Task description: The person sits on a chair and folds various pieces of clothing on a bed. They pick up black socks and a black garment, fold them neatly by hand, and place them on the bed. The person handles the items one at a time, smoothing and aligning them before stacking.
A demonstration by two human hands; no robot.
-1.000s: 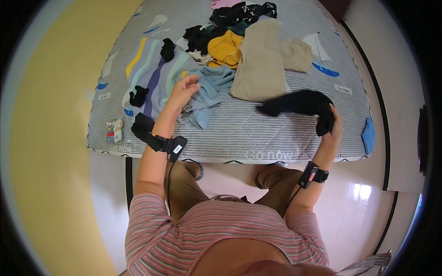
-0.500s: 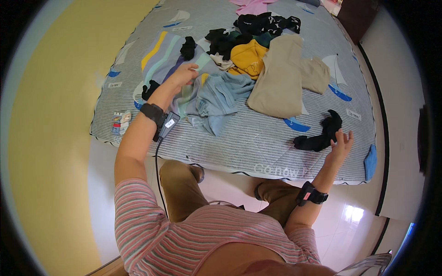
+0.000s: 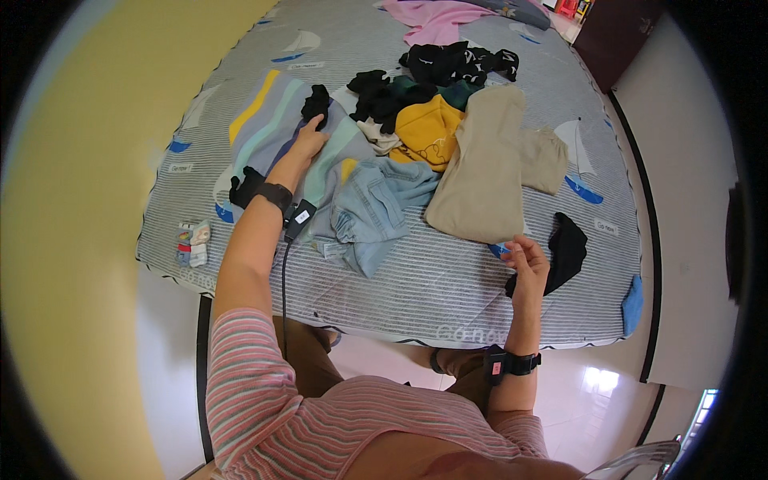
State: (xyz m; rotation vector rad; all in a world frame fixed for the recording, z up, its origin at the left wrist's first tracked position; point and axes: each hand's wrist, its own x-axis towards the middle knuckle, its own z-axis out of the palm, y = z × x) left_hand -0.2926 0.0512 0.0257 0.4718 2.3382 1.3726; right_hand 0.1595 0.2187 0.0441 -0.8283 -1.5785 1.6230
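Black bundles [image 3: 317,102]: two, on one striped cloth [image 3: 268,132]!
Left hand [image 3: 309,142]: outstretched to one; can't tell its grip!
Right hand [image 3: 528,262]: half-curled, released, near one black garment [image 3: 570,250]!

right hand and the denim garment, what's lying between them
In the head view, striped bed sheet shows straight across between the right hand and the light blue denim garment; farther up, part of the beige garment lies between.

A yellow wall [image 3: 88,200] stands left — dark door [image 3: 616,40] right.
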